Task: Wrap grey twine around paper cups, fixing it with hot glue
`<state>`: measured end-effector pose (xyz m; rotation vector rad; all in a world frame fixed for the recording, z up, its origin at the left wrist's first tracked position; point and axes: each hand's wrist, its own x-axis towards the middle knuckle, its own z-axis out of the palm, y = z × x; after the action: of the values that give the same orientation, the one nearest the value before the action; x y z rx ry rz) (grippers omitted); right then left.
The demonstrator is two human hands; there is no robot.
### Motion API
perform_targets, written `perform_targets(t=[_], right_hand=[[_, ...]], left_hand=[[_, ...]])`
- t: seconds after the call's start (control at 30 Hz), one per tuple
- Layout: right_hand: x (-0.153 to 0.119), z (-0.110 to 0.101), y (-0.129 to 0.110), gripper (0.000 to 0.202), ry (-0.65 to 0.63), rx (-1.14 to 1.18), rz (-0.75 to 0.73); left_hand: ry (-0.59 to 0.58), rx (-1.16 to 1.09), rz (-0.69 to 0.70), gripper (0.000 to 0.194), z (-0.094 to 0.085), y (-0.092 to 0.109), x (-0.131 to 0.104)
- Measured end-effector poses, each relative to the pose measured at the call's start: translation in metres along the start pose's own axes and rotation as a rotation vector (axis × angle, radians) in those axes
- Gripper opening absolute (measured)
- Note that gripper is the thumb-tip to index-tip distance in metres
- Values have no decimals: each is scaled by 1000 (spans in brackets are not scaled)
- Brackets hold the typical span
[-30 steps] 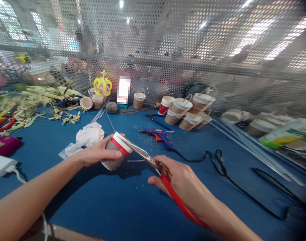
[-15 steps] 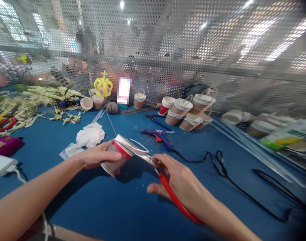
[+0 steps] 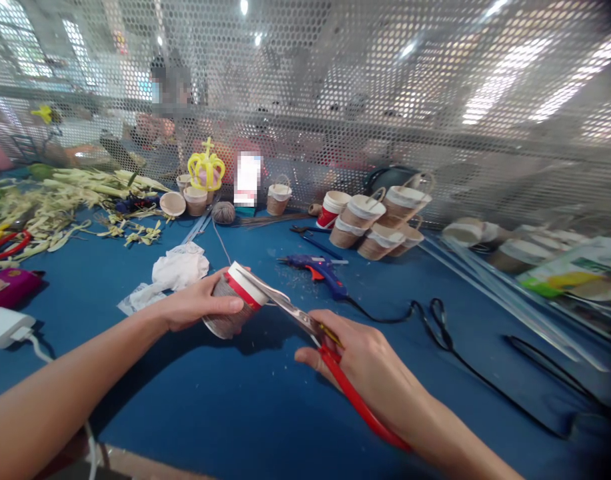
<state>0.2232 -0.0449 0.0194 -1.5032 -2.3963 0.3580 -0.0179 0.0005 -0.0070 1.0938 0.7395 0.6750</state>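
Observation:
My left hand is wrapped round a tilted paper cup, its lower part covered in grey cord, with a red band and white rim above. A strand of that cord runs back to a ball of grey yarn. In my right hand is a pair of red-handled scissors, its blades lying along the cup's rim. A thin white curved strip hangs beside the blades. Beyond the cup, a blue hot glue gun lies on the table, and crumpled white tissue is left of it.
Cord-wrapped cups with handles stand at the back right, near clear glue sticks. Pale dried husks cover the back left. A white charger and black cable lie on the blue table. Perforated metal screen behind.
The scissor blades have closed more along the cup's rim, and the white strip has shifted down beside them. The cup has turned and risen slightly in my left hand.

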Motion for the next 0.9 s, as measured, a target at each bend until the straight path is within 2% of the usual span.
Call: perform_targets(t=[0.13, 0.27, 0.4, 0.53, 0.73, 0.9], right_hand=[[-1, -2, -1, 24, -3, -8, 3], [1, -2, 1, 30, -1, -9, -24], [3, 1, 6, 42, 19, 3, -54], [3, 2, 6, 40, 25, 6, -59], [2, 3, 2, 33, 45, -19, -21], [1, 0, -1, 25, 41, -36, -6]], left_hand=[[-112, -173, -114, 72, -6, -5, 2], [-211, -235, -131, 71, -7, -8, 3], [-103, -97, -41, 66, -1, -3, 1], [-15, 37, -42, 63, 6, 0, 0], [-13, 70, -1, 57, 8, 0, 1], [21, 114, 26, 62, 5, 2, 1]])
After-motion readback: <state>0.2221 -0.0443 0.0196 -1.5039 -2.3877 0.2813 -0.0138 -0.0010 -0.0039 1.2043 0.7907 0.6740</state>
